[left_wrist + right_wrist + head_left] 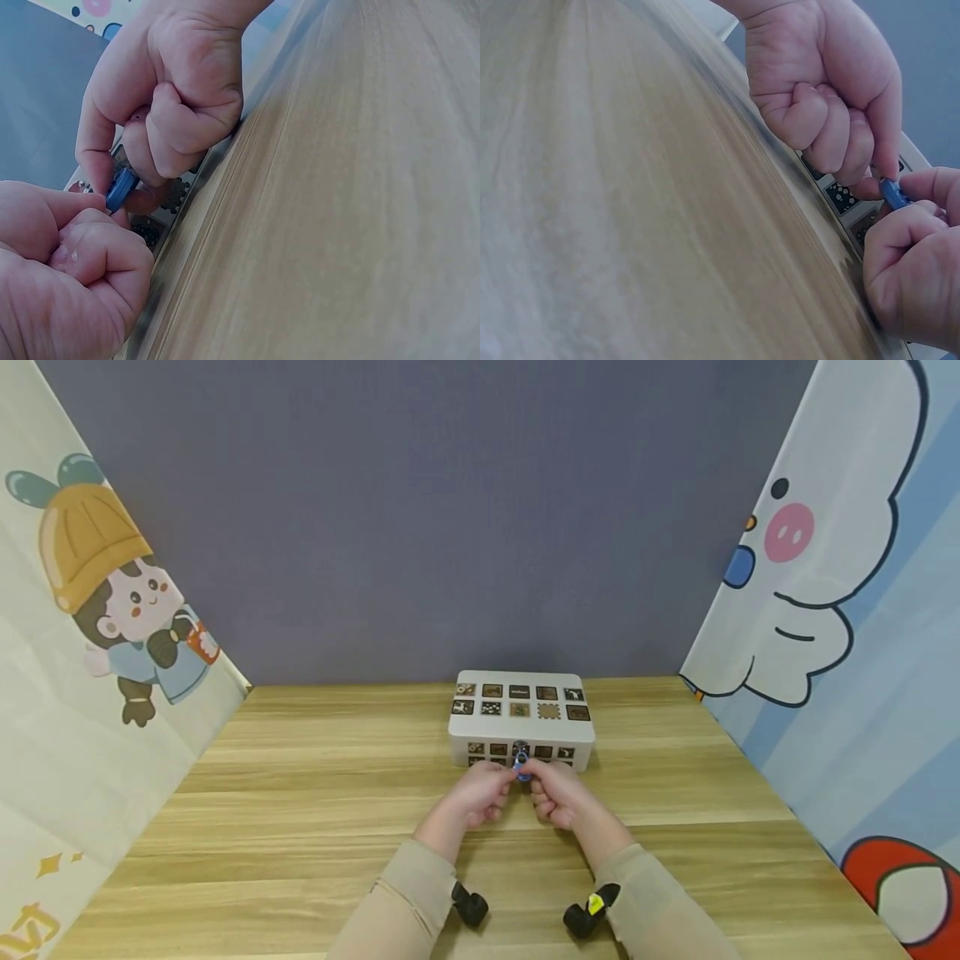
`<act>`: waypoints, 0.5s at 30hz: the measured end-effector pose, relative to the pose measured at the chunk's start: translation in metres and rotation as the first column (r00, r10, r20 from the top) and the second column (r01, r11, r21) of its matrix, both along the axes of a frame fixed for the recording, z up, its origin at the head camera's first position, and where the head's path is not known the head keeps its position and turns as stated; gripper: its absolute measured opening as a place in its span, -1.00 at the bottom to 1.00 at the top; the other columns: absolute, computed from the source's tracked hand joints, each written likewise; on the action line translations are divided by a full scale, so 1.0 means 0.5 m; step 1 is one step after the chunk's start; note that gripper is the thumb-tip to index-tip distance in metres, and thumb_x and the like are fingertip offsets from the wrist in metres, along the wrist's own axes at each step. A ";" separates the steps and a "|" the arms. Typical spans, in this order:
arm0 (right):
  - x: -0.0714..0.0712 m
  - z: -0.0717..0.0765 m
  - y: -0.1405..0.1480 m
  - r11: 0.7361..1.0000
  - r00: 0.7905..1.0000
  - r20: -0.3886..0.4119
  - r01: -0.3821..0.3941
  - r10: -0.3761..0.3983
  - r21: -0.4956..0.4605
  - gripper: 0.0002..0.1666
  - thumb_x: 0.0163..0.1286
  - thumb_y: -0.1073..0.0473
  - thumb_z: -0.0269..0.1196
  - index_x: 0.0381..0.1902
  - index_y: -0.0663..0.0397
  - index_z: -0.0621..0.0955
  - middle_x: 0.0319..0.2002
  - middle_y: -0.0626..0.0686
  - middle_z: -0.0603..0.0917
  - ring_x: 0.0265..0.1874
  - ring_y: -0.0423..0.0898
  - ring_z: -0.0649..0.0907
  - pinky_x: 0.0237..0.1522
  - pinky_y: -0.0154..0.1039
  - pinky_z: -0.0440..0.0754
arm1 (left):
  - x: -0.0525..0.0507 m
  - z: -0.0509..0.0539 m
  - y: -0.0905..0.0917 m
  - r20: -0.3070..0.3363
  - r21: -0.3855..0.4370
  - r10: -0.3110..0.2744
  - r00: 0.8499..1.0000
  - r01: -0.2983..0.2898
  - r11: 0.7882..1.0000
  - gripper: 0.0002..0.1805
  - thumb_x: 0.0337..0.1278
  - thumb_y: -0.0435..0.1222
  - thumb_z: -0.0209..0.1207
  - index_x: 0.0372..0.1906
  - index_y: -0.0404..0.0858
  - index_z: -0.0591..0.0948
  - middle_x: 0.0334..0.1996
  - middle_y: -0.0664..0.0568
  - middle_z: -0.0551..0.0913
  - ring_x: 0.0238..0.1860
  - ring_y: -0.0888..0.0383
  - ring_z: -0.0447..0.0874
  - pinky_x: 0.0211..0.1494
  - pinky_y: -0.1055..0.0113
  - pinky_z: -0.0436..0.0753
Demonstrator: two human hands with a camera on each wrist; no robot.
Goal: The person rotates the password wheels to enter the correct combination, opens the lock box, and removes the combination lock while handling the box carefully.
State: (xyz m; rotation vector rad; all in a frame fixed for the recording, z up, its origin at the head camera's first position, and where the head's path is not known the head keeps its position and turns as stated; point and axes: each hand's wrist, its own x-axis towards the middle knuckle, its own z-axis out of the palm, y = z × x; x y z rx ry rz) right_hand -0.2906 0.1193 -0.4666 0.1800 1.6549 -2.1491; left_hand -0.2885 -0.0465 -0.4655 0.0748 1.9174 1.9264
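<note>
We count 1 table (300, 777), 1 box (517, 728), 1 small blue piece (121, 189). Hands: 2, so 1 left hand (483, 792) and 1 right hand (562, 793). Sleeves (405, 893): 2. Black wrist gadgets (470, 907): 2, with 1 yellow patch (596, 904). On the lid we get 10 printed squares (520, 710), 2 rows of 5; front ones partly hidden, can't total those. Walls: 1 grey wall (465, 527), 2 printed walls (45, 710). Prints we tally include 1 cartoon child (146, 602), 1 pig-nosed figure (832, 527), 2 orange stars (48, 865).
</note>
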 end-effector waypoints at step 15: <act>-0.004 -0.005 -0.004 1.000 1.000 -0.016 0.021 -0.020 0.017 -0.88 0.30 0.22 0.24 -0.40 0.14 0.55 -0.76 -0.19 0.25 -0.81 -0.34 0.18 -0.79 -0.49 0.06 | -0.002 -0.002 0.001 -0.002 -0.001 0.002 1.000 -0.002 1.000 -0.71 0.49 -0.27 0.05 -0.09 -0.49 0.56 -0.63 0.16 0.31 -0.67 0.28 0.18 -0.64 0.46 0.25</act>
